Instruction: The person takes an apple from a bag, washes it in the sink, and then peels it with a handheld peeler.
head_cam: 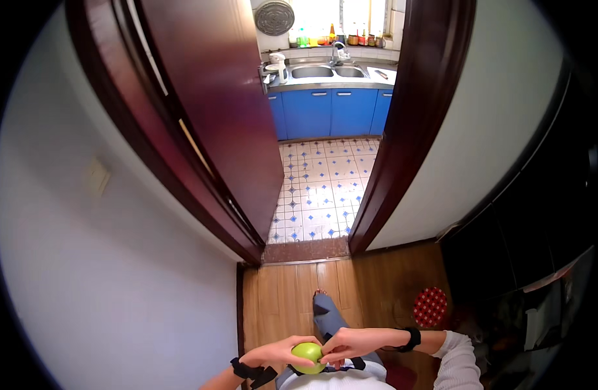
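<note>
A smooth green fruit, apple-like (307,352), is held in front of my waist. My left hand (279,352) wraps around it from the left, with the thumb and fingers on opposite sides. From the right, my right hand (345,347) reaches in with its fingertips pinched at the fruit's right end. A small dark spot, perhaps the stem, shows beside those fingertips, but its details are too small to tell. Black straps circle both wrists.
Ahead, a dark red wooden door (216,97) stands open beside the door frame (416,112). Past the raised threshold (306,250) lie kitchen floor tiles (323,190), blue cabinets (306,112) and a double sink (312,72). A round red patterned stool top (430,307) is at right.
</note>
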Motion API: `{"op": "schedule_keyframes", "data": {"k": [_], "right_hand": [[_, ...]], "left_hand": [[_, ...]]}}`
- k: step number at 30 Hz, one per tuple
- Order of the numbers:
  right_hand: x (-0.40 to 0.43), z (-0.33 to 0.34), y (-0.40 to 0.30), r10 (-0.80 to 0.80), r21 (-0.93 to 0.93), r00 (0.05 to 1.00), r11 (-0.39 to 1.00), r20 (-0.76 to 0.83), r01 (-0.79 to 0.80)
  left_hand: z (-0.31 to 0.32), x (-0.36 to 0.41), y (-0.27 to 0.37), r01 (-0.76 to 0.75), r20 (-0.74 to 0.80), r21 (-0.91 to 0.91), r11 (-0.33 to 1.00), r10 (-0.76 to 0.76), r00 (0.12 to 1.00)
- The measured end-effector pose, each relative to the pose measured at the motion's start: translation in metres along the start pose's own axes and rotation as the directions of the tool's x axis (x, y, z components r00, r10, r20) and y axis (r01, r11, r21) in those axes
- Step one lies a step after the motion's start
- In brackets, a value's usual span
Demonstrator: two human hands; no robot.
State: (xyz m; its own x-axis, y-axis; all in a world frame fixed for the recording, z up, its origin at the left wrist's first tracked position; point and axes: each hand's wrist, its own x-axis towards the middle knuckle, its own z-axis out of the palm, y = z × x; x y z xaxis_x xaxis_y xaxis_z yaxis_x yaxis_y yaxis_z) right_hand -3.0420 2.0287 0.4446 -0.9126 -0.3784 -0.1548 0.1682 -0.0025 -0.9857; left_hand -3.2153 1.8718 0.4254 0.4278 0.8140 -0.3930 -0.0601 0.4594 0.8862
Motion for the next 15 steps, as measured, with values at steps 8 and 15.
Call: {"op": "schedule_keyframes", "data": {"k": [8, 15], "right_hand": [[0.065, -0.179, -0.037, 0.046, 0.158, 0.992, 0.985, 0.12, -0.065], [0.122, -0.316, -0.083, 0.181, 0.308, 0.98, 0.931, 0.084, -0.198]], "left_hand": [[-0.164, 0.056, 0.056, 0.006, 0.117, -0.18, 0.984, 0.015, 0.993], [-0.295, 0.098, 0.118, 0.022, 0.133, -0.391, 0.92, 0.033, 0.991]]}}
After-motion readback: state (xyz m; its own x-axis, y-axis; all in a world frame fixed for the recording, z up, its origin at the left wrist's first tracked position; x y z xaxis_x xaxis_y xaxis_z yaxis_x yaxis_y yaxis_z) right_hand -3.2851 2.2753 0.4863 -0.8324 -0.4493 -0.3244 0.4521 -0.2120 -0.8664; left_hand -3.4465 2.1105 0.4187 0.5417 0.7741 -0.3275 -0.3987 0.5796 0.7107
